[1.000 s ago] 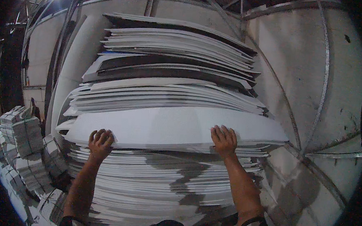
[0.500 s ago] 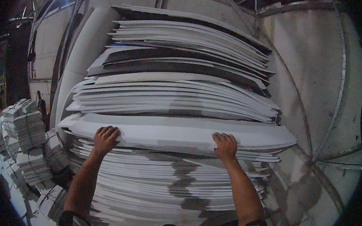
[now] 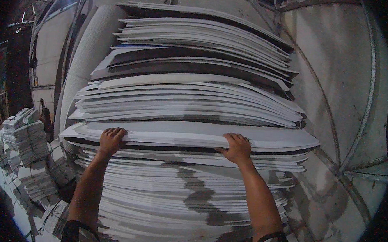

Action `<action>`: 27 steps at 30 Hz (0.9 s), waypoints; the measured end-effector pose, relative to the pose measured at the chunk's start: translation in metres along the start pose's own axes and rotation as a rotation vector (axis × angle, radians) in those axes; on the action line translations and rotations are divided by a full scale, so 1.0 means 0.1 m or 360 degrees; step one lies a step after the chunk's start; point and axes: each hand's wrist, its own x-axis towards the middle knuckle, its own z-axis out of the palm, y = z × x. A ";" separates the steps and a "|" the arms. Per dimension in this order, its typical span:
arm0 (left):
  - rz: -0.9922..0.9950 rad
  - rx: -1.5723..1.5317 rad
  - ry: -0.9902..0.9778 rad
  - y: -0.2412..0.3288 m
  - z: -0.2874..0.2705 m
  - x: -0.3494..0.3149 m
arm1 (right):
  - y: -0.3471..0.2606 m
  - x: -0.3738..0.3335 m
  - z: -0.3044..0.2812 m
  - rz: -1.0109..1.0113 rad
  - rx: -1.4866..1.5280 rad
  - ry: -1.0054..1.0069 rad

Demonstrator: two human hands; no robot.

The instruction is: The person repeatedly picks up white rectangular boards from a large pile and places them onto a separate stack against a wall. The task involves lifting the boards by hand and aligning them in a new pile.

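A tall stack of large, bendy white sheets (image 3: 195,105) rises in front of me. Several sheets (image 3: 175,138) jut out from its middle toward me. My left hand (image 3: 112,141) is closed over their front edge on the left, fingers on top. Farther right, my right hand (image 3: 236,148) grips the same edge, its fingers above and its thumb at the underside. A dark gap shows beneath the held sheets, above the lower stack (image 3: 155,184). The undersides of both grips are mostly hidden.
Tied bundles of small cut pieces (image 3: 28,143) are piled at the left. A thick pale roll (image 3: 90,50) stands behind the stack's left side. Metal bars (image 3: 368,99) run along the grey wall (image 3: 325,49) at right. Dark sheets (image 3: 170,69) lie among the upper white ones.
The held sheets' front edge has risen slightly, and the dark gap below has widened. My right hand has shifted a little left and up, its thumb now showing at the underside.
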 end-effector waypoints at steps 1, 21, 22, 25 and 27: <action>-0.0012 -0.0002 -0.0029 -0.01 0.01 0.03 | -0.01 0.02 0.01 0.0002 0.0002 0.0013; -0.0283 0.0017 0.0243 0.72 -0.06 0.34 | -0.39 0.02 0.22 0.0228 -0.0055 0.0362; -0.0299 -0.0018 0.0247 0.75 -0.03 0.33 | -0.41 -0.01 0.26 0.0225 -0.0024 0.0369; -0.0353 -0.0055 0.0119 0.72 0.03 0.31 | -0.39 -0.05 0.29 0.0182 -0.0126 0.0428; -0.0345 -0.0039 0.0134 0.74 0.05 0.34 | -0.35 -0.04 0.31 0.0195 -0.0076 0.0387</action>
